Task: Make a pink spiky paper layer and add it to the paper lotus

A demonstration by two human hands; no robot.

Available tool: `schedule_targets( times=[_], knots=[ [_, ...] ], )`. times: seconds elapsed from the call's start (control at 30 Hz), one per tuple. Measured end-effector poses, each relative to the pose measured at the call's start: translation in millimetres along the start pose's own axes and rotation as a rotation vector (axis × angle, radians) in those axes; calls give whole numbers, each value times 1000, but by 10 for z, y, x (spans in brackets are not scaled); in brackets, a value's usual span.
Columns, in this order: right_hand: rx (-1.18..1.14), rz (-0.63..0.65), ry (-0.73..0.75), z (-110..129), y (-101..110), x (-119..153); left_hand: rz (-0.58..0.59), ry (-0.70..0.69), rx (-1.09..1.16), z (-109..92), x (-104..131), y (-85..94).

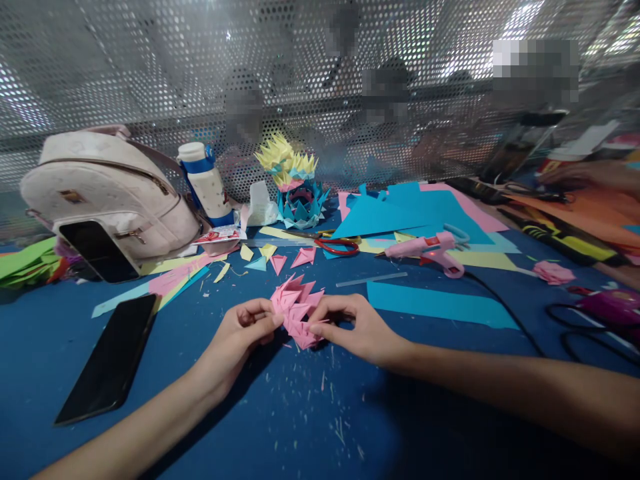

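Note:
A pink folded-paper piece with several pointed tips is held between my two hands above the blue table. My left hand pinches its left side between thumb and fingers. On its right edge, my right hand has thumb and fingers closed. Just behind it lie small pink folded triangles. A pink glue gun rests to the right, its cord running toward the lower right. Red-handled scissors lie farther back.
Two phones, a pale backpack and a bottle are on the left. Behind stands a blue and yellow paper model. Blue paper sheets and a blue strip lie right. Another person's hand is at far right.

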State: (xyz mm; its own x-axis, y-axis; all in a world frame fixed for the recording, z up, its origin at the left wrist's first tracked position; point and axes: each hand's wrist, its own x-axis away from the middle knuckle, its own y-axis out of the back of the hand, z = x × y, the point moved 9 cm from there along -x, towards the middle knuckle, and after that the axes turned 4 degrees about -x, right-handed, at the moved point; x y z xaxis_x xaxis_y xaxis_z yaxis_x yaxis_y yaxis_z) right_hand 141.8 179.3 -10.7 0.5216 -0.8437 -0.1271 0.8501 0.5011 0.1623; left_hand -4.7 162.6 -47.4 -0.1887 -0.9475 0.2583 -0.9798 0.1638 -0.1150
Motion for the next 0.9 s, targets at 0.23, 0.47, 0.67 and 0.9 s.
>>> schedule_targets(
  times=[0.23, 0.47, 0.67, 0.9],
  knots=[
    [-8, -3, 7, 4, 0, 8, -11, -4, -8, -17, 15, -2],
    [-28, 5, 3, -6, -2, 8, 3, -20, -12, -22, 3, -6],
    [-1, 8, 6, -3, -6, 7, -9, -25, -13, -10, 5, 10],
    [-37, 43, -12, -30, -46, 3, -37, -36, -25, -27, -1, 27]
  ],
)
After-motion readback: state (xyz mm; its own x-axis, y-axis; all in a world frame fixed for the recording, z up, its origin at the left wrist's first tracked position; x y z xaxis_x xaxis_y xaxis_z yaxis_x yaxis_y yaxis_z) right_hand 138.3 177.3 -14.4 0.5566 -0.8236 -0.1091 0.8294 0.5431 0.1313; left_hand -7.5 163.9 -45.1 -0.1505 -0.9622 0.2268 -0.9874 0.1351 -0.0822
